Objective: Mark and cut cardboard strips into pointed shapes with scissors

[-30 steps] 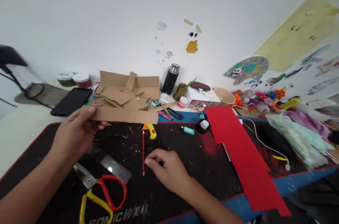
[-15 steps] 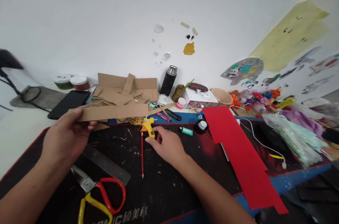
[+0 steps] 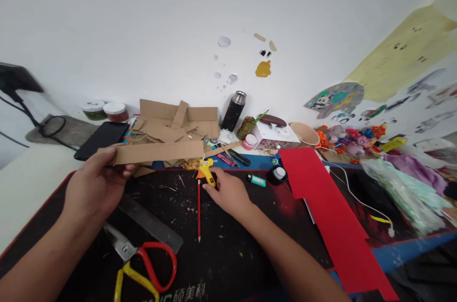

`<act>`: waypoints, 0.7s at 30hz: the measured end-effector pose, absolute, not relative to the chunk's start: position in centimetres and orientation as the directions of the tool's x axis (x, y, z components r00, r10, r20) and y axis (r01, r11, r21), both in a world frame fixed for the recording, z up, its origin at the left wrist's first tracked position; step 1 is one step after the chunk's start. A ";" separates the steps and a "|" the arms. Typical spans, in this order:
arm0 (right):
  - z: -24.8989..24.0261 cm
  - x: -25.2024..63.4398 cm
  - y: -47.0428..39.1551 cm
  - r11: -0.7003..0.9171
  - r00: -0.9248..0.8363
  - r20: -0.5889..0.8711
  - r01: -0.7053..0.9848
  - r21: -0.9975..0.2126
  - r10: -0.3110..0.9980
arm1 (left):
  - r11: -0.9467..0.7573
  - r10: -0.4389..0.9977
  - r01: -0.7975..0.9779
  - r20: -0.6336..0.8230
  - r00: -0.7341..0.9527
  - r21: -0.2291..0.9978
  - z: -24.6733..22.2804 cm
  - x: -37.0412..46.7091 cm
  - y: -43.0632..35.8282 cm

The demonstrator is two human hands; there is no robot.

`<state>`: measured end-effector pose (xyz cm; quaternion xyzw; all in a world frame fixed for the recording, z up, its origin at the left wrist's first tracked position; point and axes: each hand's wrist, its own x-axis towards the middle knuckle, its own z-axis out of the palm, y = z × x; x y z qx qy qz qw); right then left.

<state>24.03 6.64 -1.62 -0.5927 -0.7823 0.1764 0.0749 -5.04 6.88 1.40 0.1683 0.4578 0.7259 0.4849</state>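
Note:
My left hand [image 3: 96, 180] is closed on one end of a long cardboard strip [image 3: 160, 151], held level above the mat with its free end pointing right. My right hand [image 3: 228, 192] has its thumb and fingers around the handle of a yellow hot glue gun [image 3: 206, 171] at the mat's back edge. The gun's nozzle is not clearly visible against the cardboard behind. Just below the gun lies a red pencil [image 3: 199, 211]. Scissors [image 3: 143, 264] with red and yellow handles and a clear ruler [image 3: 153, 223] lie beneath my left wrist.
Cardboard scraps [image 3: 167, 131] pile up against the wall, beside a black thermos [image 3: 233, 112]. A phone [image 3: 102, 140] lies at the left. A green lighter [image 3: 257, 180], a small black pot [image 3: 277, 175] and a large red sheet [image 3: 328, 202] are to the right.
The whole view has shifted slightly, so things appear a little farther right. Both hands keep their hold, with the fingers of my right hand slightly closer about the glue gun handle.

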 end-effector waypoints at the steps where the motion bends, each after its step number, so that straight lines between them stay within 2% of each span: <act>1: -1.8 23.9 6.9 0.232 -0.282 -0.086 0.899 -0.371 0.956 | -0.126 0.855 -0.553 -0.192 -0.482 0.824 1.4 -4.9 6.9; 6: -2.2 23.6 8.0 0.211 -0.252 -0.059 0.899 -0.384 0.966 | -0.145 0.850 -0.568 -0.191 -0.490 0.810 1.4 -4.8 6.8; 13: -1.7 24.6 5.4 0.178 -0.218 -0.021 0.843 -0.508 0.976 | -0.164 0.853 -0.562 -0.169 -0.493 0.811 1.0 -4.6 6.7; 18: -1.3 24.6 2.5 0.250 -0.335 -0.137 0.869 -0.427 0.932 | -0.169 0.868 -0.559 -0.146 -0.475 0.812 0.8 -4.3 6.6; 21: -1.1 23.7 2.1 0.247 -0.334 -0.190 0.895 -0.371 0.923 | -0.164 0.875 -0.553 -0.138 -0.464 0.817 0.6 -4.1 6.6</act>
